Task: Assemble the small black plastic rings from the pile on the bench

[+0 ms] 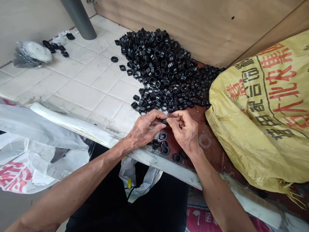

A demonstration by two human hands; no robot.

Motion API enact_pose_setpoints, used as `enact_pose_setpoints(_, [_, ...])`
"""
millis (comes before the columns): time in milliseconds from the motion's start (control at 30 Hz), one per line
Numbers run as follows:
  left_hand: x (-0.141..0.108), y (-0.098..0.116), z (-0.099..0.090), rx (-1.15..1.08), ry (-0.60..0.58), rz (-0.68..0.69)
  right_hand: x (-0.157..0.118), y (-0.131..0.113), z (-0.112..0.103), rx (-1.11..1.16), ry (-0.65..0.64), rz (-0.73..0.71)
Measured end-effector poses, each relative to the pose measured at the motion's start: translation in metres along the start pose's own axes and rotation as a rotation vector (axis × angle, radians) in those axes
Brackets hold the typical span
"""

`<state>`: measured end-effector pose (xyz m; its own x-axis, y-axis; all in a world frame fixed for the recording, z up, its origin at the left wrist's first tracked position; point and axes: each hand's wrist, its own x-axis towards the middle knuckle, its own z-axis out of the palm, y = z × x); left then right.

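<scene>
Between my two hands, just in front of the pile, is a small black plastic ring [165,121]. My left hand [146,127] pinches it from the left between thumb and fingers. From the other side my right hand [184,129] closes on it with thumb and forefinger. Below my hands, several loose black rings [164,148] lie near the table's front edge, some with a paler inner part. A large heap of similar black rings [156,64] rises directly beyond my fingertips. The fingers partly cover the held ring.
A yellow woven sack [241,129] with printed characters lies on the right. White tiles [84,96] cover the left of the table, below a grey pipe [82,22]. A white roll in clear plastic [33,53] sits far left. Plastic bags [48,154] hang in front.
</scene>
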<state>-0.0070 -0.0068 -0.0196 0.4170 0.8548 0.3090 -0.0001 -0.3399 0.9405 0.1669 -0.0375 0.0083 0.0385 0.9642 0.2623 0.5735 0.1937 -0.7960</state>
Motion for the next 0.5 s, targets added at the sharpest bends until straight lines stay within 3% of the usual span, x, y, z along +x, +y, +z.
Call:
enact_pose_setpoints(133, [0.0006, -0.0001, -0.0005, -0.092, 0.023, -0.067, 0.0013, -0.0004, -0.0042, 0.041, -0.072, -0.110])
enact_pose_setpoints(333, [0.0014, 0.0037, -0.0037, 0.117, -0.007, 0.097, 0.0006, 0.0080, -0.0004, -0.105, -0.135, -0.081])
enact_pose_setpoints(500, [0.0009, 0.0058, -0.0031, 0.041, 0.021, -0.060, 0.0000, 0.0030, -0.0022, -0.055, -0.095, -0.036])
